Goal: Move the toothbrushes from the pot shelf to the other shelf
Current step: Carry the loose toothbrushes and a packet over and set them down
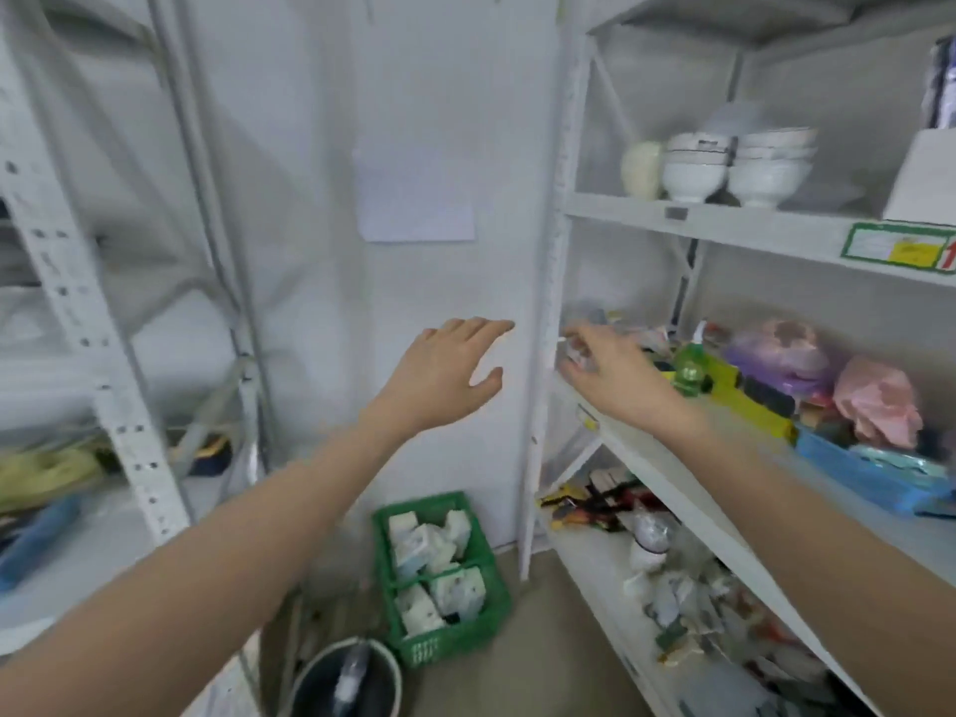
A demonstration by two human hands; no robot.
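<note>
My right hand (pixel 608 372) reaches over the left end of the right-hand rack's middle shelf (pixel 667 468). Its thumb and fingers are closed around a small clear packet (pixel 573 350). The packet is too blurred to tell whether it holds toothbrushes. My left hand (pixel 447 372) hovers open in front of the white wall, just left of the rack's upright post (pixel 548 313), fingers spread and holding nothing. No toothbrush shows clearly anywhere else in view.
White bowls (pixel 690 170) stand on the shelf above. The middle shelf carries a green bottle (pixel 690 367), bags and a blue tray (pixel 859 473). A green crate (pixel 439 577) and a dark pot (pixel 346 675) sit on the floor. Another white rack (pixel 77 313) stands at the left.
</note>
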